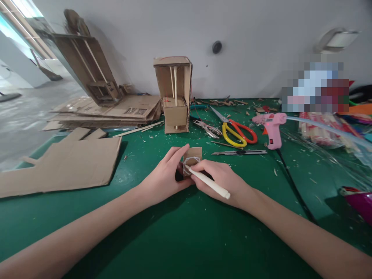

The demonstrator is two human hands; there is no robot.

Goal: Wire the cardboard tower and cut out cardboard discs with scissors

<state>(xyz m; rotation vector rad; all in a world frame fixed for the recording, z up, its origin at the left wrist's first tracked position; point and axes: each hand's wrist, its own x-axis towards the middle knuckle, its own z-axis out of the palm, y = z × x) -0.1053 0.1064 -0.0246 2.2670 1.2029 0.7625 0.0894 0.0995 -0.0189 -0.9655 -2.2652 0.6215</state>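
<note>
A small cardboard piece (194, 151) with pale outlines drawn on its face stands in the middle of the green table. My left hand (165, 174) grips its left side, index finger at the top and thumb near the bottom. In my right hand (222, 180) is a cream-coloured pen (211, 183), pinched near its tip, which meets the drawn face of the cardboard. My right fingertips are against the right edge of the piece. What lies behind the piece, between my left fingers, is dark and hard to make out.
Behind my hands stands a cardboard box model (176, 93) with sticks. Red-and-yellow scissors (238, 131), a utility knife (247, 152) and a pink glue gun (272, 130) lie to the right on the green table (174, 240). A flat cardboard sheet (78, 162) lies left.
</note>
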